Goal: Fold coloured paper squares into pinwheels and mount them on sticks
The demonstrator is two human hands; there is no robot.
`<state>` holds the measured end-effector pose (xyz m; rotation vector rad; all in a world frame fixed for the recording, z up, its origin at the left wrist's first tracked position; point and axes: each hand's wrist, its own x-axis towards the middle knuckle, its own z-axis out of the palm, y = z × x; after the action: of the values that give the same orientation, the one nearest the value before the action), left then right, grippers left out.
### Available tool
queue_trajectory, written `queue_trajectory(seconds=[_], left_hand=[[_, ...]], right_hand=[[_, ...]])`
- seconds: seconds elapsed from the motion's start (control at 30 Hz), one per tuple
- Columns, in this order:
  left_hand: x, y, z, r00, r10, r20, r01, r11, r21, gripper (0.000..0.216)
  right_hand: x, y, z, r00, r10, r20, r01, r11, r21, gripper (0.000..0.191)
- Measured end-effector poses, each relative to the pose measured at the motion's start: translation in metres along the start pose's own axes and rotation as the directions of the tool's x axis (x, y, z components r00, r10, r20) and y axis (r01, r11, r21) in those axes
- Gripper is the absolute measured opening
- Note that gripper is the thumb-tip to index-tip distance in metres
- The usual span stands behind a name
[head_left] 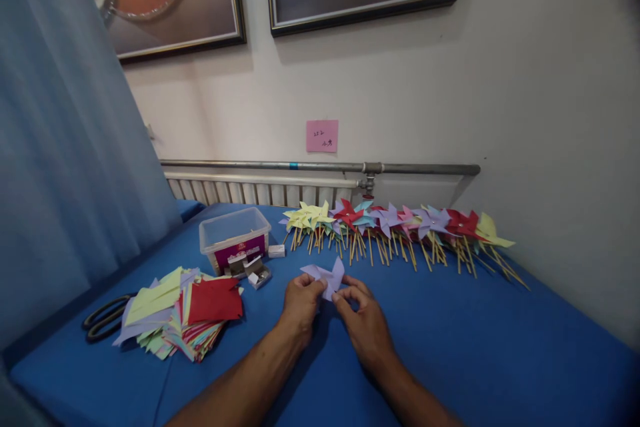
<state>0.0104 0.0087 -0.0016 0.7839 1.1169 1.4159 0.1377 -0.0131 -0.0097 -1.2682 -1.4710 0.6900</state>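
Between my two hands is a lavender paper pinwheel [327, 278], its blades folded toward the middle and one pointing up. My left hand [302, 300] pinches it from the left, thumb near the centre. My right hand [361, 317] grips its right edge between thumb and fingers. No stick shows on this pinwheel. Left of my hands lies a pile of cut coloured paper [165, 313], with a red sheet [215, 300] on top. Small open boxes [258, 273] stand ahead of it, one with small metallic pieces inside.
Finished pinwheels on sticks [390, 220] lie in a long row along the back. A clear plastic tub [234, 233] stands at the back left, a small white box [277, 251] beside it. Black-handled scissors [107, 317] lie partly under the paper. A radiator [260, 192] runs behind the blue-covered table [475, 353].
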Motion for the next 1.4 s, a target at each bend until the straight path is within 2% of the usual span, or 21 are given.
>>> queue_trajectory(seconds=[0.37,0.63,0.7,0.8,0.9,1.0,1.2,1.4], left_hand=[[-0.001,-0.002,-0.001,0.999,0.011,0.033,-0.011,1.000,0.011,0.033],[-0.003,0.003,0.001,0.999,0.025,0.037,-0.026,0.999,0.023,0.029],[-0.003,0.005,0.001,0.999,0.023,0.031,-0.023,1.000,0.015,0.028],[-0.003,0.006,0.001,1.000,0.008,0.030,-0.008,1.000,-0.005,0.028],[-0.004,0.004,0.001,0.998,0.003,0.065,-0.001,1.000,-0.023,0.029],[-0.006,0.001,0.003,0.995,0.002,0.098,0.000,1.000,-0.023,0.029],[-0.009,0.000,0.005,0.992,-0.057,0.112,0.053,0.998,0.031,0.028],[-0.009,0.001,0.004,0.990,-0.062,0.127,0.055,0.997,0.058,0.028]], right_hand=[[0.006,0.001,-0.004,1.000,0.006,0.019,-0.005,0.997,-0.073,0.023],[0.003,-0.004,-0.005,0.996,-0.079,0.034,0.081,0.995,-0.064,0.022],[0.003,-0.005,-0.004,0.999,-0.049,0.019,0.050,0.998,-0.029,0.021],[0.006,-0.004,-0.003,0.996,0.090,0.003,-0.090,0.988,0.129,0.020],[0.009,-0.002,-0.001,0.981,0.183,0.063,-0.193,0.915,0.354,0.036],[0.011,-0.001,0.001,0.973,0.205,0.103,-0.229,0.854,0.468,0.047],[0.010,0.000,0.000,0.962,0.272,0.027,-0.259,0.875,0.408,0.053],[0.012,0.004,-0.002,0.964,0.263,-0.031,-0.239,0.912,0.333,0.041]])
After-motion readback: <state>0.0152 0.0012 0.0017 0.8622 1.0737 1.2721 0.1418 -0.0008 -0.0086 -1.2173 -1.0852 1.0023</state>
